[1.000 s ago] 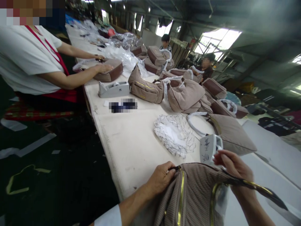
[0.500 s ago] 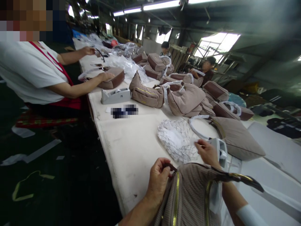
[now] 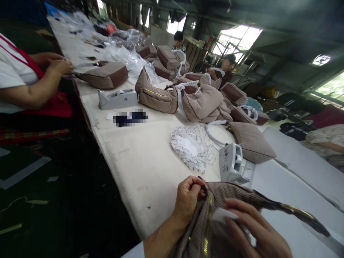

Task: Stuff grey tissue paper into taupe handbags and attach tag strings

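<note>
A taupe ribbed handbag [image 3: 223,193] with gold zippers stands tilted at the table's near edge. My left hand [image 3: 188,200] is closed in a pinch on a dark brown tab at the bag's upper corner, beside a gold zipper [image 3: 208,222]. Over the bag's front, my right hand [image 3: 258,229], slightly blurred, holds a small thin white piece [image 3: 224,215] between thumb and fingers. Whether that piece is paper or film I cannot tell. From the bag's top a dark strap with gold trim [image 3: 298,211] stretches to the right.
A grey tape dispenser [image 3: 228,163] stands beyond my right hand, near a white bundle with dark lines [image 3: 190,148]. Another tape dispenser [image 3: 118,99] is farther left. Several taupe bags [image 3: 204,104] lie across the table [image 3: 129,157]. A co-worker's hands [image 3: 60,64] are at far left.
My right hand has come back from near the tape dispenser to the bag's front, bringing the white piece. My left hand keeps its pinch. The view has swung right; the co-worker's hands have drawn together.
</note>
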Motion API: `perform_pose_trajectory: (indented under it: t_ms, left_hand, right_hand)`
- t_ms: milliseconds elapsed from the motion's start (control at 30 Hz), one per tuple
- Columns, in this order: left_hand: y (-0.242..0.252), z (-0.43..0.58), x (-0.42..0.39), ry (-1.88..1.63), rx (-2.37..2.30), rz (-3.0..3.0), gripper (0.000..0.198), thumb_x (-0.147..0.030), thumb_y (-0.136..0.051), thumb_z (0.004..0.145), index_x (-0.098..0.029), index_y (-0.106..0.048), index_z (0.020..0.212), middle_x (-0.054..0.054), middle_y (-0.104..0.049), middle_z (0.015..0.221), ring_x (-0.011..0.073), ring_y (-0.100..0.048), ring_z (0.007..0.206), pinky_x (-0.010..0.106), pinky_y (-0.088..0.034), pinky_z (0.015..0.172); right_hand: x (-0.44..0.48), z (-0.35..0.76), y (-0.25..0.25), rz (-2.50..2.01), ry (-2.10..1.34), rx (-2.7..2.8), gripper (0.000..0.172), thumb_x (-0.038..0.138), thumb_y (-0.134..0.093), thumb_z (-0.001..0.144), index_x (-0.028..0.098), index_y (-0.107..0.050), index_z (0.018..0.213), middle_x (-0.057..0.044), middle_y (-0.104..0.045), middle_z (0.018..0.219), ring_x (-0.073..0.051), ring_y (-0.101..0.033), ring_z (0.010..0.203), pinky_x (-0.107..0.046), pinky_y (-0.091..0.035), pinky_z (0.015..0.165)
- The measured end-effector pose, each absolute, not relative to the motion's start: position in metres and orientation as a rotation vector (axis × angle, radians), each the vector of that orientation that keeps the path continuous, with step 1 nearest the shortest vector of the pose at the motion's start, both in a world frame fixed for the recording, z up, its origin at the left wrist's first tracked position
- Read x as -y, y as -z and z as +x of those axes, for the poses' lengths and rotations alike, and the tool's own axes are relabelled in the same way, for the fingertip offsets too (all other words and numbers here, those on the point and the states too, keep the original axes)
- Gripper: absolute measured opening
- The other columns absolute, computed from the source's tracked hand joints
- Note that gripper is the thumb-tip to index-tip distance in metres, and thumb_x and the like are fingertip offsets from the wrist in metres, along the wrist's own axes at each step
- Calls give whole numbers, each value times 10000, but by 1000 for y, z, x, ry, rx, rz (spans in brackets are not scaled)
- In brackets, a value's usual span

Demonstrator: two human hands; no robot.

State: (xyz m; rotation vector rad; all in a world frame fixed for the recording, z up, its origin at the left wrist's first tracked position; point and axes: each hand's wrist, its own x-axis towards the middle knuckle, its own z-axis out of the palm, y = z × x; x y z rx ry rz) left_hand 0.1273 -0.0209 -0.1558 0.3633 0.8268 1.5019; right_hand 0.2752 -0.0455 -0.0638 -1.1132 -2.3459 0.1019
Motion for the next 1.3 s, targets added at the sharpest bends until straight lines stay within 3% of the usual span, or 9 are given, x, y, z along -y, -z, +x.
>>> perform_pose_trajectory:
  t_ms: [167, 267, 367, 500, 633, 733, 833, 1000, 1300]
  left_hand:
    - [161, 115, 33, -1551, -676, 342, 344, -440, -544, 821, -118, -653, 878, 50, -660, 761, 168, -597, 714, 276, -460, 682]
    - [169, 106, 34, -1557, -856, 439, 260, -368, -691, 742, -118, -683, 811, 19, -649, 736, 143, -558, 708, 245, -439, 696]
    - [178, 108, 38, -1558, -890, 380, 237, -363, -661, 774, -126, -668, 780, 6, -633, 714, 133, -545, 691, 240, -433, 681]
    - [181, 121, 50, -1522, -791, 204, 262, -388, -671, 763, -128, -657, 788, -3, -590, 651, 116, -528, 619, 225, -424, 615]
    - [182, 110, 57, -1457, -861, 207, 317, -442, -692, 713, -135, -660, 785, 29, -632, 743, 134, -559, 679, 247, -462, 665]
    - [188, 82, 58, -1364, -1096, 496, 323, -455, -682, 705, -134, -645, 689, 10, -600, 638, 128, -530, 615, 238, -441, 613]
    - [192, 53, 59, -1326, -1212, 667, 252, -362, -742, 657, -149, -629, 582, -18, -540, 544, 113, -461, 554, 223, -358, 550]
    - [188, 36, 57, -1174, -1388, 1327, 139, -257, -650, 774, -192, -672, 653, 18, -615, 669, 153, -535, 647, 253, -374, 630]
    - [173, 45, 49, -1080, -1353, 1668, 169, -291, -603, 838, -181, -673, 730, 43, -641, 716, 163, -576, 674, 253, -408, 627]
  right_hand:
    - [8, 222, 70, -1085, -101, 2586, 234, 183, -447, 889, 177, -660, 793, -100, -649, 939, -186, -650, 806, -291, -561, 697]
    - [-1, 209, 83, -1147, -8, 2733, 192, 140, -478, 866, 138, -655, 790, -119, -653, 902, -223, -628, 801, -349, -541, 700]
    - [-7, 212, 87, -1287, 154, 2837, 131, 207, -596, 812, 111, -666, 868, -163, -651, 1010, -321, -582, 983, -485, -460, 850]
    - [-14, 223, 77, -1269, -176, 3106, 113, 221, -596, 827, 208, -669, 912, -45, -684, 897, -253, -602, 965, -517, -297, 975]
    - [-14, 222, 75, -1326, -293, 3166, 122, 168, -550, 860, 201, -667, 872, -30, -681, 858, -202, -626, 872, -380, -352, 845]
    - [-9, 219, 80, -1420, -199, 3151, 191, 130, -508, 878, 184, -654, 767, -34, -673, 820, -209, -627, 836, -356, -350, 765]
    - [-5, 218, 84, -1425, -201, 3124, 199, 93, -510, 862, 198, -652, 771, -21, -669, 816, -209, -622, 833, -352, -341, 763]
    - [-5, 218, 82, -1390, -197, 3128, 192, 81, -522, 847, 196, -645, 754, -17, -668, 807, -200, -618, 814, -341, -338, 756]
    - [-3, 214, 80, -1411, -104, 3175, 138, 126, -558, 853, 196, -657, 787, -28, -653, 820, -208, -593, 822, -346, -332, 762]
